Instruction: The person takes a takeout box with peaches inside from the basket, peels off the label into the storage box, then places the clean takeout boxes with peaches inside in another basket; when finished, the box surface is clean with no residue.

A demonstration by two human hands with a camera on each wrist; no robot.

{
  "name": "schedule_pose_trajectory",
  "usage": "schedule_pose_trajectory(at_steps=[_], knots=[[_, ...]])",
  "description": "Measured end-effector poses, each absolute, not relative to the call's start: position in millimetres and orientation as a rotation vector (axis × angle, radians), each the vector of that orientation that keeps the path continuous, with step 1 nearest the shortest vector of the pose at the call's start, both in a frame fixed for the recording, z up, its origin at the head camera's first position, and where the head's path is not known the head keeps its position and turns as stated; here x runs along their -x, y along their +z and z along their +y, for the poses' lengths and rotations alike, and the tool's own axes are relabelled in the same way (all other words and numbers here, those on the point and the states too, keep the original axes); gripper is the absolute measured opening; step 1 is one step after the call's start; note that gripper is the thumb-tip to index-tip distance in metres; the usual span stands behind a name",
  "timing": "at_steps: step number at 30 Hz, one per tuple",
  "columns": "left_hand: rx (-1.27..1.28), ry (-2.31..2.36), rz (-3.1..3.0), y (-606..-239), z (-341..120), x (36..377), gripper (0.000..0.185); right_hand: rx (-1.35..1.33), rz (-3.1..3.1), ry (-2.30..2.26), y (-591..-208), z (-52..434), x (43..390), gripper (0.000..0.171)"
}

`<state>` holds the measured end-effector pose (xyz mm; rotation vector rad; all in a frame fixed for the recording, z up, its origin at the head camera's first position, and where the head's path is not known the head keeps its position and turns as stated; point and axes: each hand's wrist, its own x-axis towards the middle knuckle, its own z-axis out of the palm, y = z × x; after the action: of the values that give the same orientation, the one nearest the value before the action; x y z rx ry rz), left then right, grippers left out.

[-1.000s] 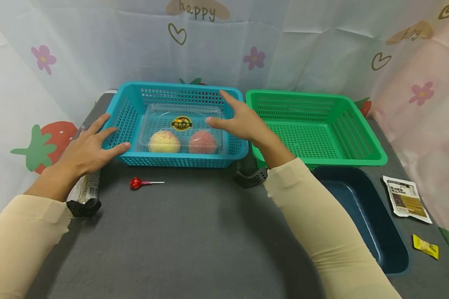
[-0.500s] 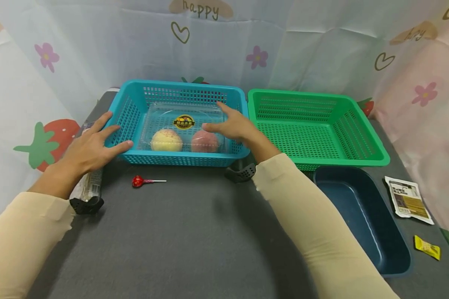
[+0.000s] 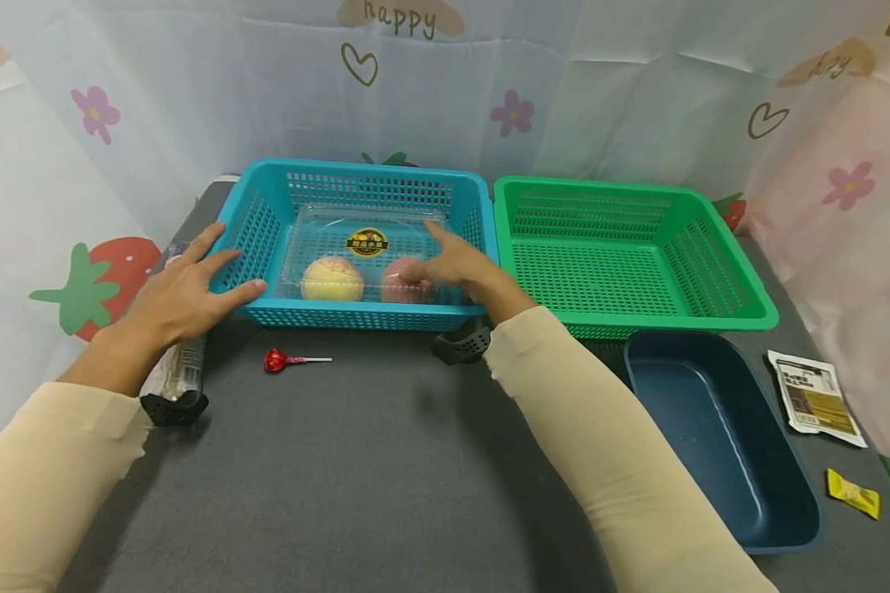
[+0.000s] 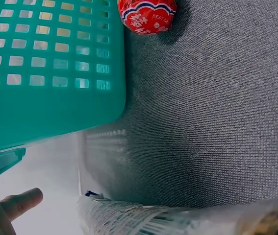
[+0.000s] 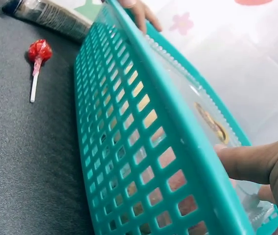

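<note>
At the far left a wrapped, printed packet (image 3: 178, 371) lies on the grey surface (image 3: 386, 478), partly under the left wrist. The left hand (image 3: 181, 288) rests with straight, spread fingers against the left end of the blue basket (image 3: 255, 239), holding nothing, seemingly bracing the basket so it cannot slide. In front of the basket lies a red lollipop (image 3: 273, 360), untouched. Inside the basket sits a clear clamshell fruit box (image 3: 363, 251) with a yellowish fruit and a pinkish one under its lid. The right hand (image 3: 452, 263) reaches over the basket's near wall, fingers extended and loose on the box's right end above the pinkish fruit, touching but not yet gripping it. Right of it stand an empty green basket (image 3: 630, 255) touching the blue one, a dark blue tray (image 3: 719, 436), a sachet (image 3: 816, 397) and a small yellow packet (image 3: 851, 492).
</note>
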<state>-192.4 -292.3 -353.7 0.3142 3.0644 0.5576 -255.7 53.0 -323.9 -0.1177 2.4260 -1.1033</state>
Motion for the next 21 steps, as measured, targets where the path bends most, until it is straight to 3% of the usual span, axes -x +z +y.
schedule_pose_trajectory(at_steps=[10, 21], knots=[[-0.322, 0.559, 3.069, -354, -293, 192, 0.081, 0.051, 2.426, -1.103, -324, 49, 252, 0.090], [-0.321, 0.579, 3.065, -354, -292, 192, 0.081, 0.094, 2.353, -1.456, -318, 56, 245, 0.072]])
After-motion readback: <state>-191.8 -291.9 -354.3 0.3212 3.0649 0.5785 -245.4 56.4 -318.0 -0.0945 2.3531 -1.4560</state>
